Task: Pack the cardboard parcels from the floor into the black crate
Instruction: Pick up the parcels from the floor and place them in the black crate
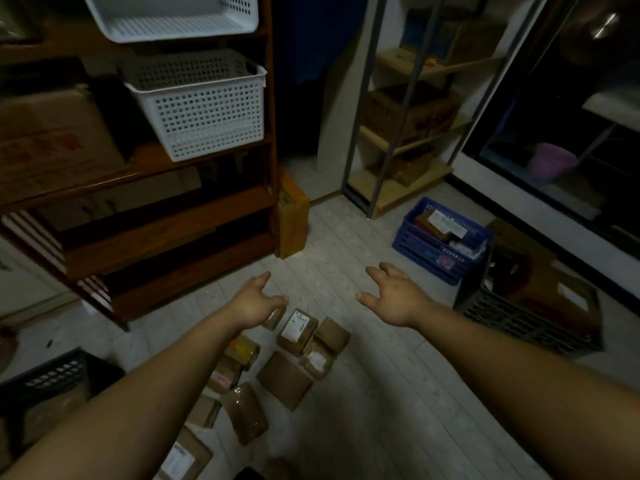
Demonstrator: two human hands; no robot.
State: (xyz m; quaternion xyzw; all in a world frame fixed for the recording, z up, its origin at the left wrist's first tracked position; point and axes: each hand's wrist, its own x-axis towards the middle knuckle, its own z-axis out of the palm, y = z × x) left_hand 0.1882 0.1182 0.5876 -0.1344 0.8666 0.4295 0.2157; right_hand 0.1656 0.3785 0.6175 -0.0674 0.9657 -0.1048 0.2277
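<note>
1. Head view looks down on a dim room with a pale plank floor [346, 237], a wooden shelf unit [166, 216] at left and a metal rack [398, 133] ahead.
2. Taped cardboard parcels [298, 330] lie clustered on the floor under the left arm.
3. At right the black crate [519, 320], with boxes inside, stands just beside a blue crate [426, 251].
4. Both hands reach forward, left hand [258, 303] and right hand [394, 296], fingers spread, holding nothing.

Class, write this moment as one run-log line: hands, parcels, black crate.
left hand: open, empty | right hand: open, empty | cardboard parcels: clustered on floor | black crate: at right, holds cardboard boxes
</note>
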